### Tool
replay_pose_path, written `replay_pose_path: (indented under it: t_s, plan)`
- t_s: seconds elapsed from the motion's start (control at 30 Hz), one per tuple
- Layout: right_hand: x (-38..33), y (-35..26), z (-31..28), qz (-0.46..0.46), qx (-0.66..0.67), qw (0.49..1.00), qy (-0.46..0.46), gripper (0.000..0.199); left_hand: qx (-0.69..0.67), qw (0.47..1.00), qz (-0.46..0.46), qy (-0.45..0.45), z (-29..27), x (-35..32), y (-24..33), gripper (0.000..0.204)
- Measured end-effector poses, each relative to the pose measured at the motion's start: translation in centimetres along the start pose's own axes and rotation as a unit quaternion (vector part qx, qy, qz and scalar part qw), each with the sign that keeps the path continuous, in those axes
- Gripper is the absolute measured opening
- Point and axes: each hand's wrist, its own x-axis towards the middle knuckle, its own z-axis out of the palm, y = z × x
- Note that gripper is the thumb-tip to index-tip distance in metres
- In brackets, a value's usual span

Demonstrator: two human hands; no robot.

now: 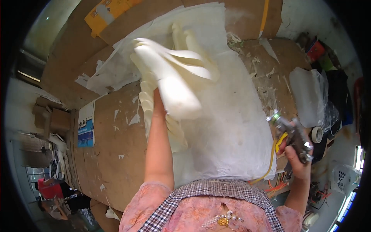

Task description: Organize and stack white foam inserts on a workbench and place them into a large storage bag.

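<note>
My left hand (159, 101) is mostly hidden behind several cream insoles (177, 92), which it holds up over the table; they are fanned apart and smeared by motion. Below them, more cream insoles (147, 102) lie overlapping in a row along the left side of a white sheet (239, 135). Another group of insoles (179, 36) rests at the sheet's far end. Off to the right, my right hand (297, 162) is wrapped round a metal spray gun (291, 133), somewhat blurred. A yellow hose (271, 160) runs down from the gun.
Brown board (112, 154) covers the table, with white scraps stuck to it. A tape roll (317, 134) and clear plastic wrapping (328, 112) sit at the right edge. A blue printed card (85, 133) is at the left. Two people (54, 193) are visible at the lower left.
</note>
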Motion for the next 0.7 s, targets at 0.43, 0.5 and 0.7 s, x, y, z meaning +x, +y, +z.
replay_pose_path:
  t_s: [0.43, 0.5, 0.7]
  plan:
    - [-0.2, 3.3, -1.4, 0.056, 0.033, 0.997, -0.034, 0.060, 0.453, 0.876, 0.161, -0.039, 5.3, 1.8, -4.1, 0.043]
    - [0.8, 3.5, -1.2, 0.062, 0.036, 0.996, -0.050, 0.060, 0.403, 0.902, 0.147, -0.041, 4.0, 0.0, -0.7, 0.035]
    - [3.9, 1.4, 1.1, -0.015, 0.066, 0.998, 0.012, 0.061, 0.199, 0.977, 0.055, 0.044, -3.1, -1.0, 3.7, 0.029]
